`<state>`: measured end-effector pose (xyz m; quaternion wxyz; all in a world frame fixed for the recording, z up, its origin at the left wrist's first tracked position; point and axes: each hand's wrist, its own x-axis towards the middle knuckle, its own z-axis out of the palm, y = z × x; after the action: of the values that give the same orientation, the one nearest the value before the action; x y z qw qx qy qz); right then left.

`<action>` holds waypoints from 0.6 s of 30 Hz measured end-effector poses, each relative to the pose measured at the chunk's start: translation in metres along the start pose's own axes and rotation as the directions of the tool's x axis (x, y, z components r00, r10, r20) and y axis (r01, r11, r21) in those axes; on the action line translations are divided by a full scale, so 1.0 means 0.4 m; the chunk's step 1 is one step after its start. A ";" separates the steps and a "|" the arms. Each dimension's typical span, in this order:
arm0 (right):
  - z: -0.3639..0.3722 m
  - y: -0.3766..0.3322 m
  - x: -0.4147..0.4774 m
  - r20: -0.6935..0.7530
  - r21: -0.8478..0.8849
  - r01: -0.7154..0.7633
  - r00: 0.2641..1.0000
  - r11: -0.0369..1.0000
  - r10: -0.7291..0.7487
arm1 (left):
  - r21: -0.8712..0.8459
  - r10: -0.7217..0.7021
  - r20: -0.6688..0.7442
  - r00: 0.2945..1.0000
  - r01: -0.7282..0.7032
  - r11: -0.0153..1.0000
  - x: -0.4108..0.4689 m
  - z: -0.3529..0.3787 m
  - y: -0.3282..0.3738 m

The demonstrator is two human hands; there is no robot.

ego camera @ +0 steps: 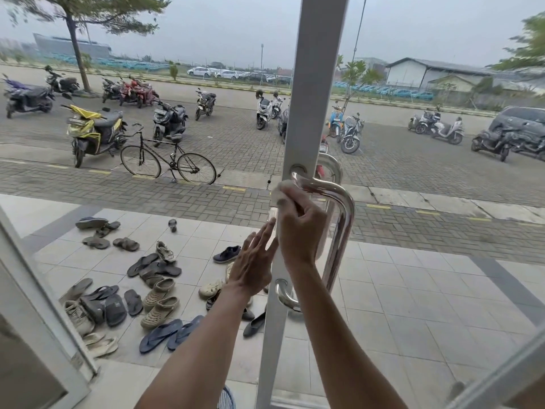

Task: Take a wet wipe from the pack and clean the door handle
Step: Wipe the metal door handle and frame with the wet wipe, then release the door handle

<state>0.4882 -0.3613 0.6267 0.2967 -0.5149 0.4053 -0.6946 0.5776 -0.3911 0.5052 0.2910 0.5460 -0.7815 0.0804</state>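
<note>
Forearms reach up from the bottom edge. Right hand has its fingers curled round a white wet wipe, holding it against the upper bend of the chrome door handle. Left hand is flat with fingers straight, tips touching the white door frame just left of the handle. The handle's vertical bar shows uncovered right of the hand. Sandals are scattered on the tiled floor at left.

Wet wipe mostly under right hand
</note>
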 end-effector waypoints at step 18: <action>-0.055 0.044 0.101 0.228 0.935 -0.306 0.904 0.177 0.362 | 0.097 -0.018 0.059 0.998 0.012 0.995 -0.026 -0.003 -0.053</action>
<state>0.4552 -0.3980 0.6277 0.6802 -0.1115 0.0106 -0.7244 0.5996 -0.3906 0.4965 0.2415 0.5673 -0.7810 0.0994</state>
